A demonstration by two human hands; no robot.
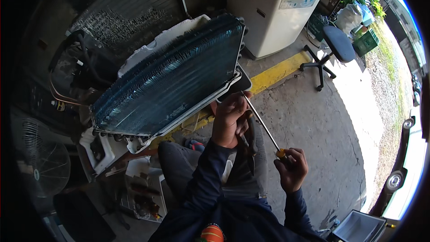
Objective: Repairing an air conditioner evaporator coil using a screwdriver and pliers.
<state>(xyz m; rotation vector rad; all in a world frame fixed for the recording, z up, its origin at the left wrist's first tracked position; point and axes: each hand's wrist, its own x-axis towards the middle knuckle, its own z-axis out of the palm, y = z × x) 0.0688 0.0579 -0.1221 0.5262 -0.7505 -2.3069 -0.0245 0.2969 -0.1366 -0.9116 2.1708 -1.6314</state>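
Observation:
I hold a long screwdriver [264, 126] slantwise in front of me. My right hand [293, 171] is closed round its yellow handle, and the steel shaft runs up and left to my left hand [229, 120]. The fingers of that hand are closed at the tip end; what else they pinch there is too small to make out. Below the left hand's fingers hangs a dark tool with long handles [252, 141], possibly pliers, partly hidden by the hand. Left of my hands stands a curved, blue-black finned coil [179, 81] on a white base frame [107, 152].
A washing machine [273, 16] stands beyond the coil. Further right are a swivel stool [338, 44] and a green crate [366, 42]. A pedestal fan [49, 166] is at left, a white basket [159, 188] near my knee, and an open grey box [358, 227] at lower right.

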